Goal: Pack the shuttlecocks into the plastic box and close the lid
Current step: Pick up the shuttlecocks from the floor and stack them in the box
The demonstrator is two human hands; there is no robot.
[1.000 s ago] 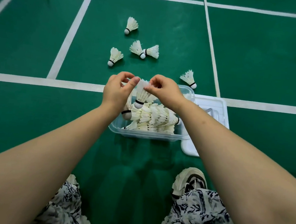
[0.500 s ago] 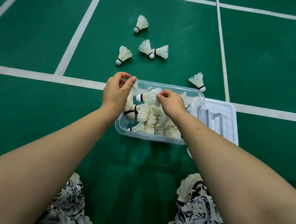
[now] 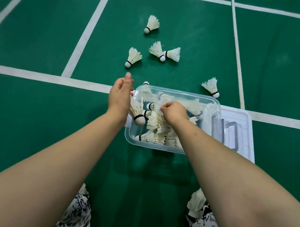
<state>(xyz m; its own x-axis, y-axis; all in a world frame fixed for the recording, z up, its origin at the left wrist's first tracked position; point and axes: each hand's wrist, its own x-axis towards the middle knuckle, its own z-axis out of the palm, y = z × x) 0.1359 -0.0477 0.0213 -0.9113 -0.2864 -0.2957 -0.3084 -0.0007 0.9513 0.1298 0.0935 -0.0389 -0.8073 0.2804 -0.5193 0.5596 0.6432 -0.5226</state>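
My right hand [image 3: 173, 110] is down inside the plastic box [image 3: 175, 90], thumb and fingertips pinching the feathers of one shuttlecock [image 3: 152, 106] that lies on top of the heap already packed there. My left hand [image 3: 119, 93] hovers at the box's left wall, thumb straight and fingers loose, gripping nothing that I can see. I judge the job past halfway: most of the birds are in. Six are still on the green floor beyond the box. One [image 3: 146, 83] is just behind its far left corner, one [image 3: 211, 86] is off its far right corner, and four [image 3: 156, 50] lie scattered farther out. The lid [image 3: 243, 134] lies flat against the box's right side, not yet on. Beyond and left of the box the floor is open for reaching. One shuttlecock [image 3: 136, 113] leans over the left rim and needs tucking in before closing.
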